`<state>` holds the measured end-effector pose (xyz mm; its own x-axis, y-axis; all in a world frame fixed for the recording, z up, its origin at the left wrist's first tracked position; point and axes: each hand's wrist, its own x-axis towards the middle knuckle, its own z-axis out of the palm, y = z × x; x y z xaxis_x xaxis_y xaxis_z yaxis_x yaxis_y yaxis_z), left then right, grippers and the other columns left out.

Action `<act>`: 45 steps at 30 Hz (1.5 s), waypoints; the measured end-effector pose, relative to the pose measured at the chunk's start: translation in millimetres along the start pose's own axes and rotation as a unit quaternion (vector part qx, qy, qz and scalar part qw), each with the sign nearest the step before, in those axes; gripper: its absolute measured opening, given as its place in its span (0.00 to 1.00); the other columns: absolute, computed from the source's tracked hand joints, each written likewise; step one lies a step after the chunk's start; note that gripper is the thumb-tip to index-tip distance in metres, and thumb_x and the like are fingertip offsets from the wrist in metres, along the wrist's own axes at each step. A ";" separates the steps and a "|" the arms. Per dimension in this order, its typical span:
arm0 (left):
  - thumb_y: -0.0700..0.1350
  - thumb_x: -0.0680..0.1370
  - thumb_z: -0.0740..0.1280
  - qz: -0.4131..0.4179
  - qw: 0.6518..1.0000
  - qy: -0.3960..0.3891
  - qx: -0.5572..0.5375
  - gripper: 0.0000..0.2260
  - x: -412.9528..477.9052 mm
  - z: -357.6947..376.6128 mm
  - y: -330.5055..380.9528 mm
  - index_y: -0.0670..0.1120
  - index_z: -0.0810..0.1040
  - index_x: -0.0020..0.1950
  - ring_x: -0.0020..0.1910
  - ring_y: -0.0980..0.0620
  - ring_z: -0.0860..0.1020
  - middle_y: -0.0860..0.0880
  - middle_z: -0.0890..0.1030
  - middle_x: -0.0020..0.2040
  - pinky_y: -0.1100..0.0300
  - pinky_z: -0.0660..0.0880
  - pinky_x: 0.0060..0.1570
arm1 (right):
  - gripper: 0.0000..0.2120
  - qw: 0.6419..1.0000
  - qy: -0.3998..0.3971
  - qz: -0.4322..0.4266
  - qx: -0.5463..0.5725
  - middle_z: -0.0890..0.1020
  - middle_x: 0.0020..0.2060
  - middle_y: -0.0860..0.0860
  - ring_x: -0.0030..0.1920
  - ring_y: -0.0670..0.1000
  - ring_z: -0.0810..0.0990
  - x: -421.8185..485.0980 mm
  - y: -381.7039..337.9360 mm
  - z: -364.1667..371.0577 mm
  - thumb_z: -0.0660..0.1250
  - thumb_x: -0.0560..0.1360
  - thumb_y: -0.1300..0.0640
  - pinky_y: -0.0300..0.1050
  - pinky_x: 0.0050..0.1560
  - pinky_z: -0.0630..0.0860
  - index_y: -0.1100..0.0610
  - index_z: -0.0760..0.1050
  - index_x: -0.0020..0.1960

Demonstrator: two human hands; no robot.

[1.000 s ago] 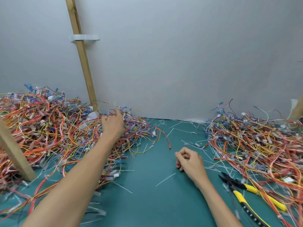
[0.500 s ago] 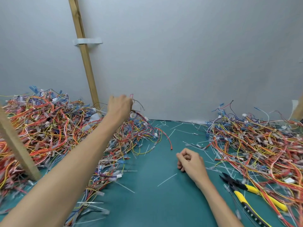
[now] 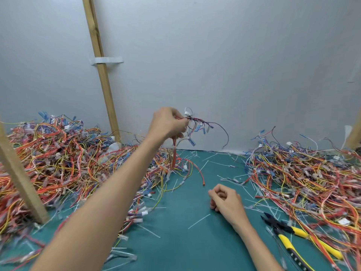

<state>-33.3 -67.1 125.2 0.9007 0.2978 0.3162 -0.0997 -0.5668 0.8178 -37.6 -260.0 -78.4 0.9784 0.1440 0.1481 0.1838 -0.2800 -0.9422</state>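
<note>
At the far left, a tangled pile of wire harnesses [image 3: 58, 159] is lying on the green counter [image 3: 185, 241]. A wooden post [image 3: 21, 182] is standing in front of it, and a wooden slat [image 3: 101, 75] is leaning up the grey wall behind it. Our left hand [image 3: 168, 124] is reaching out over the pile's right edge and holding one wire harness [image 3: 197, 124] up in the air, in front of the wall and well above the counter. Its fingers are clamped round the bundle just beside a white cable tie [image 3: 188, 112]. Thin dark and red leads with blue terminals are fanning out to the right of the hand. Orange wires [image 3: 173, 151] are hanging from it down to the pile, and we cannot tell whether they are clear of the tangle. Further right, our right hand [image 3: 226, 200] is resting on the counter with its fingers curled in together, and we are seeing nothing in them. Cut tie ends [image 3: 199, 221] are lying scattered around it. Yellow-handled side cutters [image 3: 289, 233] are lying near the wrist, at the edge of a second wire pile [image 3: 302, 177] that is filling the right side.
</note>
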 end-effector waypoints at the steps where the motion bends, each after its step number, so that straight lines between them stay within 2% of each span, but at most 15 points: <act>1: 0.39 0.75 0.68 -0.022 0.998 -0.004 -0.055 0.01 -6.5 7.3 -5.1 0.42 0.78 0.45 0.26 0.53 0.79 0.45 0.81 0.34 0.60 0.78 0.28 | 0.11 1.000 -0.002 0.000 0.013 0.78 0.25 0.52 0.28 0.49 0.77 0.3 -0.5 -0.3 0.68 0.76 0.61 0.39 0.31 0.73 0.60 0.74 0.35; 3: 0.36 0.76 0.67 -0.060 0.986 -0.025 -0.156 0.02 -20.7 24.2 -16.8 0.42 0.76 0.46 0.31 0.52 0.79 0.46 0.81 0.36 0.57 0.80 0.38 | 0.13 0.999 -0.001 -0.003 0.053 0.77 0.25 0.52 0.28 0.51 0.77 1.3 -0.7 -1.4 0.66 0.78 0.61 0.39 0.28 0.71 0.60 0.73 0.34; 5: 0.35 0.76 0.68 -0.080 0.979 -0.042 -0.181 0.05 -33.1 43.9 -31.0 0.42 0.75 0.49 0.39 0.51 0.80 0.46 0.81 0.42 0.55 0.78 0.49 | 0.15 0.993 0.013 0.004 0.114 0.77 0.26 0.53 0.27 0.51 0.76 3.0 -0.2 -3.1 0.65 0.79 0.60 0.39 0.26 0.70 0.60 0.74 0.34; 8: 0.38 0.77 0.68 -0.070 0.983 -0.092 -0.144 0.10 -53.2 76.1 -53.3 0.41 0.75 0.57 0.49 0.50 0.78 0.45 0.79 0.50 0.63 0.73 0.48 | 0.16 0.975 0.039 0.037 0.215 0.76 0.26 0.54 0.26 0.51 0.76 7.2 1.4 -6.5 0.62 0.81 0.56 0.38 0.23 0.69 0.62 0.75 0.37; 10: 0.38 0.77 0.67 -0.039 0.983 -0.149 -0.098 0.10 -69.0 96.0 -67.5 0.42 0.75 0.58 0.54 0.48 0.79 0.46 0.79 0.52 0.62 0.73 0.53 | 0.16 0.960 0.042 0.056 0.273 0.79 0.28 0.54 0.28 0.49 0.79 10.7 1.9 -8.9 0.59 0.82 0.54 0.38 0.25 0.72 0.62 0.78 0.42; 14: 0.41 0.78 0.65 0.073 0.973 -0.212 0.062 0.14 -99.3 123.1 -92.6 0.45 0.73 0.65 0.62 0.49 0.74 0.47 0.79 0.60 0.62 0.67 0.61 | 0.17 0.945 0.003 0.075 0.319 0.86 0.39 0.52 0.39 0.47 0.84 15.5 3.0 -11.8 0.56 0.82 0.49 0.39 0.37 0.79 0.59 0.80 0.53; 17: 0.46 0.81 0.61 0.133 0.962 -0.193 0.141 0.18 -113.8 131.6 -101.4 0.48 0.68 0.71 0.62 0.44 0.70 0.44 0.75 0.62 0.53 0.65 0.64 | 0.19 0.947 -0.026 0.065 0.315 0.86 0.45 0.54 0.44 0.48 0.84 13.5 2.0 -12.4 0.60 0.79 0.47 0.37 0.41 0.79 0.60 0.80 0.56; 22: 0.52 0.83 0.52 0.236 0.914 -0.130 0.302 0.24 -129.1 132.0 -106.5 0.48 0.55 0.78 0.69 0.45 0.64 0.47 0.67 0.72 0.52 0.61 0.68 | 0.14 0.944 -0.057 0.031 0.322 0.86 0.50 0.54 0.47 0.48 0.85 7.6 -0.1 -12.6 0.64 0.76 0.51 0.36 0.44 0.79 0.57 0.77 0.58; 26: 0.53 0.82 0.53 0.313 0.904 -0.111 0.268 0.25 -136.2 121.5 -120.9 0.53 0.52 0.79 0.73 0.48 0.62 0.48 0.62 0.76 0.55 0.59 0.70 | 0.08 0.957 -0.033 0.037 0.284 0.86 0.46 0.50 0.43 0.49 0.84 6.8 -0.7 -13.0 0.61 0.81 0.58 0.37 0.39 0.79 0.57 0.77 0.57; 28: 0.52 0.82 0.57 0.351 0.901 -0.108 0.231 0.25 -137.5 110.2 -130.1 0.57 0.54 0.78 0.73 0.52 0.62 0.50 0.59 0.78 0.57 0.60 0.70 | 0.08 0.958 -0.001 0.040 0.285 0.85 0.40 0.48 0.37 0.46 0.83 8.5 0.1 -13.7 0.59 0.82 0.61 0.37 0.37 0.78 0.57 0.76 0.57; 31: 0.54 0.79 0.63 0.360 0.899 -0.098 0.230 0.27 -131.9 87.8 -148.3 0.56 0.59 0.77 0.72 0.51 0.65 0.51 0.60 0.77 0.55 0.61 0.70 | 0.10 0.944 0.027 0.055 0.324 0.78 0.33 0.47 0.29 0.44 0.76 11.6 0.2 -20.2 0.58 0.82 0.63 0.35 0.33 0.75 0.58 0.76 0.59; 35: 0.50 0.75 0.67 0.289 0.910 -0.074 0.288 0.31 -116.5 60.0 -174.5 0.52 0.61 0.76 0.72 0.49 0.66 0.49 0.63 0.76 0.55 0.58 0.70 | 0.16 0.921 0.025 0.080 0.380 0.72 0.27 0.49 0.24 0.44 0.69 16.4 -5.4 -32.9 0.54 0.82 0.66 0.35 0.25 0.69 0.57 0.80 0.56; 40: 0.42 0.76 0.70 0.257 0.931 0.015 0.259 0.24 -97.5 51.2 -179.7 0.43 0.71 0.71 0.66 0.43 0.73 0.43 0.73 0.68 0.51 0.67 0.64 | 0.15 0.937 -0.010 0.053 0.344 0.66 0.21 0.47 0.19 0.44 0.60 22.8 -20.0 -39.2 0.54 0.82 0.63 0.36 0.21 0.59 0.59 0.79 0.52; 42: 0.42 0.76 0.68 0.245 0.937 0.047 0.242 0.19 -92.1 45.4 -182.4 0.40 0.74 0.67 0.61 0.40 0.75 0.41 0.76 0.64 0.49 0.70 0.62 | 0.15 0.943 -0.007 0.048 0.330 0.65 0.22 0.47 0.19 0.43 0.59 22.4 -21.7 -44.1 0.51 0.81 0.65 0.36 0.21 0.57 0.60 0.76 0.45; 45: 0.42 0.76 0.72 0.241 0.933 0.079 0.256 0.13 -85.7 34.3 -184.6 0.38 0.78 0.57 0.50 0.41 0.78 0.42 0.79 0.53 0.50 0.73 0.53 | 0.17 0.943 0.006 0.045 0.328 0.63 0.20 0.46 0.19 0.44 0.56 20.5 -21.0 -49.1 0.50 0.80 0.65 0.41 0.26 0.50 0.56 0.63 0.33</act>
<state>-77.5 -14.4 -69.4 0.7258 0.0008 0.6879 -0.2249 -0.9447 0.2385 -16.7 -297.8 -40.8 0.9891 0.1356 0.0575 0.0052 0.3581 -0.9337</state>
